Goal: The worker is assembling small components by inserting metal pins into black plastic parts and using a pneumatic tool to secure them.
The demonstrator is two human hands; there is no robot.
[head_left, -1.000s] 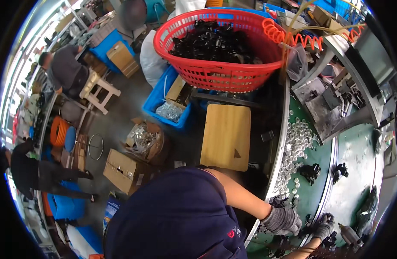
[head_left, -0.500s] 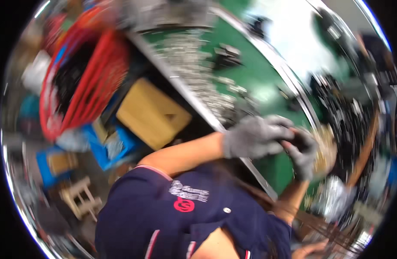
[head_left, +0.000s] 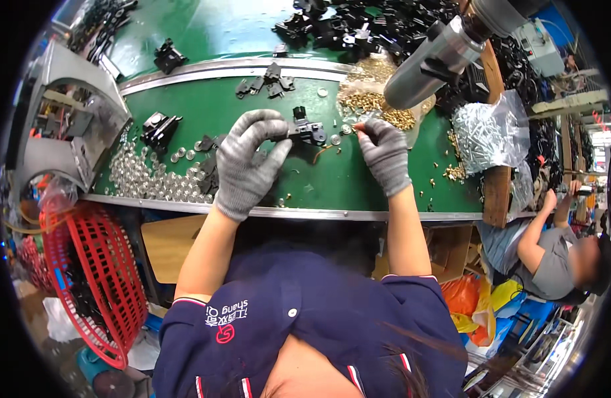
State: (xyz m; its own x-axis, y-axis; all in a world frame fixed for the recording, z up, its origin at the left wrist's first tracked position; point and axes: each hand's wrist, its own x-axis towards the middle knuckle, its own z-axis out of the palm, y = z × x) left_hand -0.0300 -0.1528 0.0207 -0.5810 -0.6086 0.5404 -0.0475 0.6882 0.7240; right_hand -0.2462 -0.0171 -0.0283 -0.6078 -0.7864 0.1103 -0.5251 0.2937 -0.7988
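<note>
My left hand point(head_left: 247, 162), in a grey knit glove, curls its thumb and fingers at the left end of a small black mechanical part point(head_left: 309, 131) just above the green work surface. My right hand point(head_left: 386, 156), gloved too with bare fingertips showing, is closed in a pinch right of that part; what it holds is too small to make out. Small clear round pieces point(head_left: 336, 139) lie between my hands, beside a thin copper-coloured strip point(head_left: 320, 154). Brass fittings spill from a clear bag point(head_left: 365, 79) beyond my right hand.
A grey cylindrical tool point(head_left: 425, 69) hangs at the upper right. Clear round pieces point(head_left: 162, 182) are heaped left. A bag of silver screws point(head_left: 489, 132) sits right, by a wooden bar point(head_left: 496, 196). Black parts point(head_left: 378, 23) pile up behind. A red basket point(head_left: 103, 278) stands lower left; a co-worker point(head_left: 551, 255) sits right.
The view has turned and steadied from a blur. My hands, close together before, are now apart, with the black part at the left one.
</note>
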